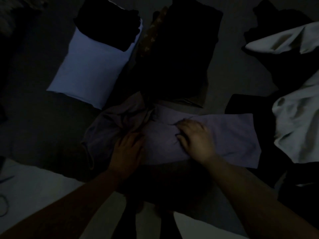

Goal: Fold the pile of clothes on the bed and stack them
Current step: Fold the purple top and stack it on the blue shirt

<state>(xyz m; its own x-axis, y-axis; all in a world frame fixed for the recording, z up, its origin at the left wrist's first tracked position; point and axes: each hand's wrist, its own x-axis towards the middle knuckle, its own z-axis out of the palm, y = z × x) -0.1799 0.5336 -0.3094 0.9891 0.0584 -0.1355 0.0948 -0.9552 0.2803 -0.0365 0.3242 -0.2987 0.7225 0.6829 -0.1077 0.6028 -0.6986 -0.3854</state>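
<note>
Scene very dim. Right hand (196, 139) palm down on mauve garment (224, 135), fingers bent and bunching the cloth near its middle; a crease gathered under the fingertips. Left hand (127, 150) flat on the same garment's crumpled left part, fingers straight and close together, pressing down. Both forearms bare, entering from the lower edge.

Garment laid across bed (229, 69), right half smoothed into a flat band, left half rumpled in folds.

Beyond the garment, touching its far edge: folded black stack (181, 54), with a patterned brown piece (151, 31) along its left side. Left of that stack: pale blue folded piece (89, 71), a smaller black folded item (110, 25) on its far end. Right of the garment: loose white cloth (296, 121) and dark clothes (245, 104), unfolded, overlapping. Further white cloth (283, 40) beyond these. Colours of darker items not discernible in this light.
</note>
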